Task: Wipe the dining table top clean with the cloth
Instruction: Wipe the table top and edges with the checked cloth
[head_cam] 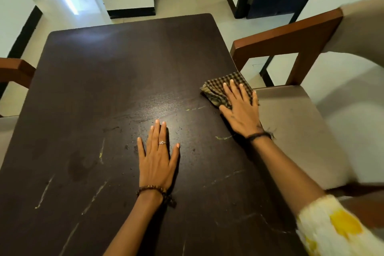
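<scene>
Checked cloth (226, 89) at table (104, 89) right edge (flat right hand (241, 108) pressing), left hand (158, 158) flat mid-table

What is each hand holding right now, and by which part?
Neither hand grips anything. The right hand presses flat on the near part of the checked cloth at the table's right edge. The left hand rests flat on bare tabletop.

Single head-worn wide-angle view, looking forward and steeply down from above the near edge of the dark brown rectangular wooden table top (124, 89). The table fills most of the frame at close range; walls and floor curve at the upper margins.
</scene>
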